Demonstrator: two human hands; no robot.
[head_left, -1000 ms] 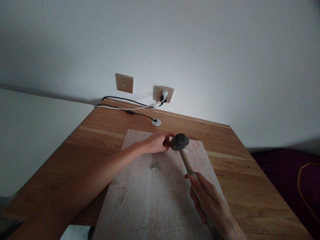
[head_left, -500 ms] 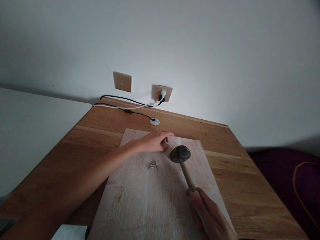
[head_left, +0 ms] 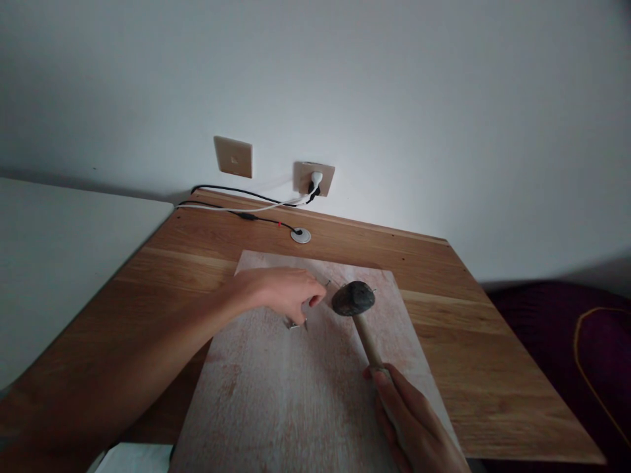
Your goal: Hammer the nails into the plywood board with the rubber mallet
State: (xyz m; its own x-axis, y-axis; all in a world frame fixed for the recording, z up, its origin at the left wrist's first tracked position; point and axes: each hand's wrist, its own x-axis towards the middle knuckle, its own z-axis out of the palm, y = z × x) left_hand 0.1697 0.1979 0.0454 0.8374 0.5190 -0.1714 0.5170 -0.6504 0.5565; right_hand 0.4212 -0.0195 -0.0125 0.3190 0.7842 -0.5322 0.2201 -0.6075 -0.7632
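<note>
Head | 1 hammer (head_left: 353,299) in right hand (head_left: 413,427) | left hand (head_left: 279,293) over nails (head_left: 296,323)

No text, label, brand, number or sign can be read anywhere.

- Left hand (head_left: 279,293) covers most of the loose nails (head_left: 294,323); count not readable.
- Right hand (head_left: 411,427) cut off by the bottom edge; it hides the lower hammer (head_left: 355,309) handle.
- Board (head_left: 276,407) near end runs out of frame.
- Small nails beside the hammer head too small to resolve.
</note>
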